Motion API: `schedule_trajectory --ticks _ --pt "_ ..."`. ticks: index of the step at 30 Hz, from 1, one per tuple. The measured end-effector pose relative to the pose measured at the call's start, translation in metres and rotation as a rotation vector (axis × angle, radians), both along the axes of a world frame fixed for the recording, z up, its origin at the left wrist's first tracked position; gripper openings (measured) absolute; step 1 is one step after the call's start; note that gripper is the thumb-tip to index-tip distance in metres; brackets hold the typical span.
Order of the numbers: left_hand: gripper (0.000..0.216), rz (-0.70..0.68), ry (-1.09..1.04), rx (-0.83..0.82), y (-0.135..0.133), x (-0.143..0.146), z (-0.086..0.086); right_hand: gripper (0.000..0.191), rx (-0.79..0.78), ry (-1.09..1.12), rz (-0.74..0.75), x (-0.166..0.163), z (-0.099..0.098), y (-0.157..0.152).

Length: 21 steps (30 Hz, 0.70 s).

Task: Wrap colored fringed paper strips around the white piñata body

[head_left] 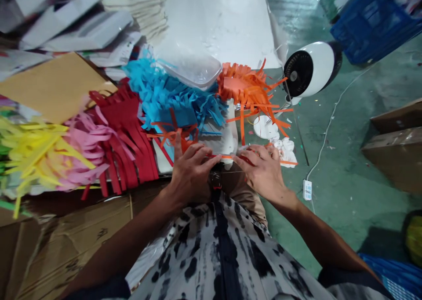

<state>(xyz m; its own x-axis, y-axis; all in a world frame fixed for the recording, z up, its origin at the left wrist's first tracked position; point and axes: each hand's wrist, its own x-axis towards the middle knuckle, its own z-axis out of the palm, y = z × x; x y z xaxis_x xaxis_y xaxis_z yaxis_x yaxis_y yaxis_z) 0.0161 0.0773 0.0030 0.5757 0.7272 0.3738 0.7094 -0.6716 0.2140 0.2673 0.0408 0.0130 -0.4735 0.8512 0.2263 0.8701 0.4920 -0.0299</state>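
Note:
A thin orange strip [227,157] stretches between my two hands at the table's front edge. My left hand [191,170] pinches its left end near the thumb, while one finger points up beside a small orange fringed bundle [180,136]. At the other end, my right hand [262,170] has its fingers closed on the strip, and some orange and red material shows between them. Beyond my hands lie a blue fringed bundle [174,89] and a larger orange fringed bundle [245,87]. A clear plastic tray [198,71] rests against the blue bundle.
Red [125,137], pink [87,139] and yellow [36,146] fringed bundles lie on the left, near a tan sheet [52,89]. A white fan [318,67] stands on the right; its cable [331,115] crosses the floor. Cardboard boxes [395,155] and a blue crate [369,27] stand farther right.

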Motion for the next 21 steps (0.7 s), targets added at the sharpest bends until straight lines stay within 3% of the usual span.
schedule_trajectory --ticks 5,11,15,21 --pt "0.032 -0.070 0.002 0.070 -0.010 0.006 -0.008 0.042 0.122 -0.025 -0.018 -0.012 -0.013 -0.017" --pt "0.023 -0.086 0.012 0.176 -0.006 0.007 -0.018 0.048 0.011 0.055 -0.015 -0.051 -0.034 -0.028" --pt "0.022 -0.084 -0.025 0.261 -0.003 0.008 -0.021 0.056 0.050 0.135 -0.071 -0.053 -0.041 -0.028" --pt "0.014 -0.048 0.014 0.358 -0.003 0.008 -0.026 0.050 0.093 0.187 -0.084 -0.054 -0.057 -0.025"
